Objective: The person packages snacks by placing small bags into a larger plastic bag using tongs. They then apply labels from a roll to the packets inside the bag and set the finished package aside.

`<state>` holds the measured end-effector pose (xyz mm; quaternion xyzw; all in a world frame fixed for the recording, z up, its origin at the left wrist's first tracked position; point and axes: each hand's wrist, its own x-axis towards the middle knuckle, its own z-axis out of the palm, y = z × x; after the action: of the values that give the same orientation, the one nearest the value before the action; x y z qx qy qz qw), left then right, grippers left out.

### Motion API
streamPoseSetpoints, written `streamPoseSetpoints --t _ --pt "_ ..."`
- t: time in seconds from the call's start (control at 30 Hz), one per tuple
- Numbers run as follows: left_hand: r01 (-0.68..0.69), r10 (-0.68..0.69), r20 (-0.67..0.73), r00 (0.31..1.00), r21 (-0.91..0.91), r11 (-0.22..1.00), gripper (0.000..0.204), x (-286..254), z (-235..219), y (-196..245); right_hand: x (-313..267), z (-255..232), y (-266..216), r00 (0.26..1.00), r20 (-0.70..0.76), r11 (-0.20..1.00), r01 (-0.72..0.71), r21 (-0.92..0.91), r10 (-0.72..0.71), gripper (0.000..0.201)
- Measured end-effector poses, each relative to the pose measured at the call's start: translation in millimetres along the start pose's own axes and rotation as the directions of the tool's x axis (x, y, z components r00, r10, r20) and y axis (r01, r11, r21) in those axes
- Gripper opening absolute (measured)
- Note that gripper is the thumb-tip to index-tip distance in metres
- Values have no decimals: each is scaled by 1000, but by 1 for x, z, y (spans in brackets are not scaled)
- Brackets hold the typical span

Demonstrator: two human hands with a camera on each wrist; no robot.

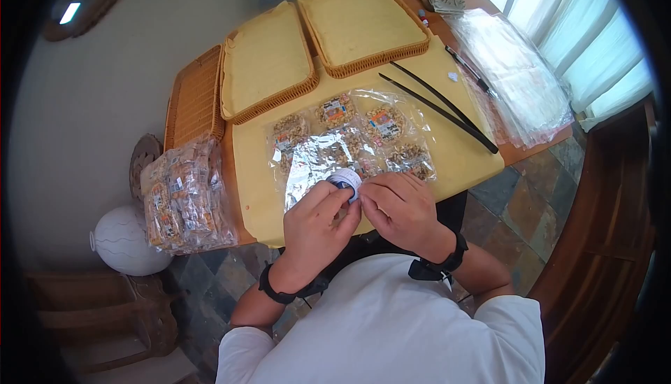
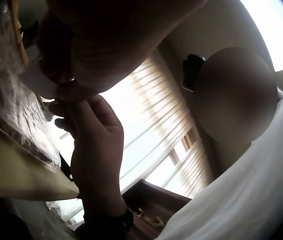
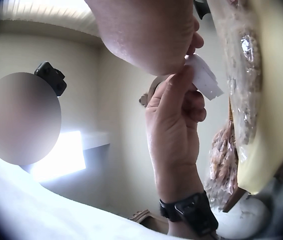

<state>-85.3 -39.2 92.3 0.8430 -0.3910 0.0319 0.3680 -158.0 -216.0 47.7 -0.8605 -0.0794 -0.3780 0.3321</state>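
My left hand grips a small roll of white tape or labels with a blue part at its core. At the roll's near right edge, the thumb and fingertips of my right hand pinch close together; what lies between them is hidden. A short white end of the roll sticks out past my left hand in the right wrist view. Just beyond the hands lies a clear plastic bag over several round packs of nut-like pieces, some with orange and blue labels.
Two cloth-lined wicker trays and a bare wicker tray stand at the back. Stacked snack packs sit at left. Black strips, a pen and clear plastic bags lie at right on the cloth-covered table.
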Motion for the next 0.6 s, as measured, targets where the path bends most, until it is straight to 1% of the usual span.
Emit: streamPoseSetpoints --t 0.07,0.1,0.13,0.17,0.2,0.23,0.27,0.3,0.33,0.37,0.4,0.43,0.47,0.5,0.53,0.57,0.6 --pt "1 -1 -6 1000 4 1000 16 0 0 -1 3 0 -1 999 -20 998 -40 53 41 19" --pt "2 -2 -7 1000 3 1000 16 1 -1 -2 5 -4 -1 999 -18 998 -39 53 40 19" --pt "-5 4 -13 1000 -4 1000 15 1 -2 -3 7 -13 2 983 65 959 -184 217 173 14" --pt "-12 12 -25 1000 -11 1000 14 2 -4 -5 9 -21 9 944 169 875 -326 359 283 11" --pt "-10 9 -38 999 -20 1000 14 4 -8 -7 9 -30 31 913 63 826 -393 404 404 8" --pt "48 -50 -51 997 -38 998 13 4 -13 -8 11 -41 58 855 -34 770 -449 453 518 6" --pt "108 -112 -61 992 -60 992 12 2 -16 -10 22 -55 75 759 -225 764 -491 419 611 3" --pt "120 -129 -82 988 -108 987 12 2 -16 -14 36 -68 85 803 -433 908 -405 107 409 5" --pt "123 -135 -94 986 -121 985 12 2 -18 -15 46 -73 85 814 -424 913 -397 96 398 5" --pt "145 -156 -72 985 -135 980 12 3 -20 -14 54 -76 84 902 -391 962 -245 -121 180 6" --pt "168 -176 -47 983 -149 974 11 3 -21 -14 58 -77 83 950 -309 944 -70 -324 -36 8" --pt "168 -179 -45 983 -185 968 11 3 -21 -15 59 -72 83 968 -154 912 124 -392 -198 14" --pt "176 -190 -52 980 -208 962 11 2 -20 -15 59 -65 88 951 44 885 302 -354 -307 14" --pt "182 -196 -45 980 -215 959 12 1 -21 -16 56 -59 95 924 286 911 327 -251 -253 12" --pt "190 -205 -46 978 -225 956 14 -1 -21 -18 52 -58 101 909 322 904 349 -247 -263 12" --pt "189 -207 -51 977 -237 953 14 -4 -21 -20 50 -57 105 881 437 938 289 -192 -182 14" --pt "206 -233 -77 969 -264 942 14 -7 -21 -23 50 -57 106 831 546 964 220 -150 -104 17"
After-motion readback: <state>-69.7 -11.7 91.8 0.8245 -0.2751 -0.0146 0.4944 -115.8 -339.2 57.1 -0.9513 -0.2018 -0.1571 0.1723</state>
